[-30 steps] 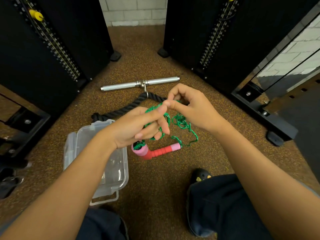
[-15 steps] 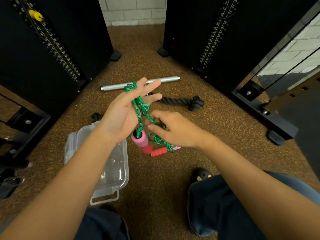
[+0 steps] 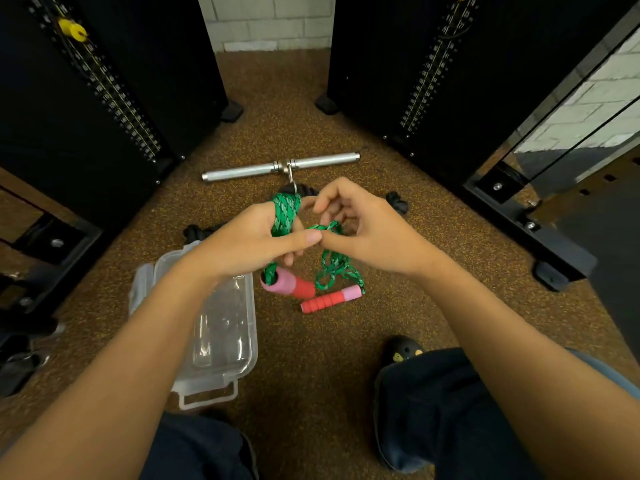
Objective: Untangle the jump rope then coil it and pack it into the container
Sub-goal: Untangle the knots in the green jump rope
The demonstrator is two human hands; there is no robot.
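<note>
The green jump rope [image 3: 284, 212] is wound in several turns around my left hand [image 3: 249, 242], which grips the coil. One pink and red handle [image 3: 287, 283] hangs just below that hand. My right hand [image 3: 360, 225] pinches a loose strand of the rope beside the left thumb. More loose rope [image 3: 337, 268] trails down to the second handle [image 3: 330, 298], lying on the floor. The clear plastic container [image 3: 221, 344] sits open on the floor under my left forearm.
A steel bar handle [image 3: 280, 167] and a black thick rope [image 3: 396, 202] lie on the brown speckled floor beyond my hands. Black weight machines stand at left and right. My knee and black shoe [image 3: 403, 351] are at lower right.
My right hand rose from near the handles to meet the left thumb, carrying rope up. More turns now sit around my left hand, whose fingers have curled over the coil.
</note>
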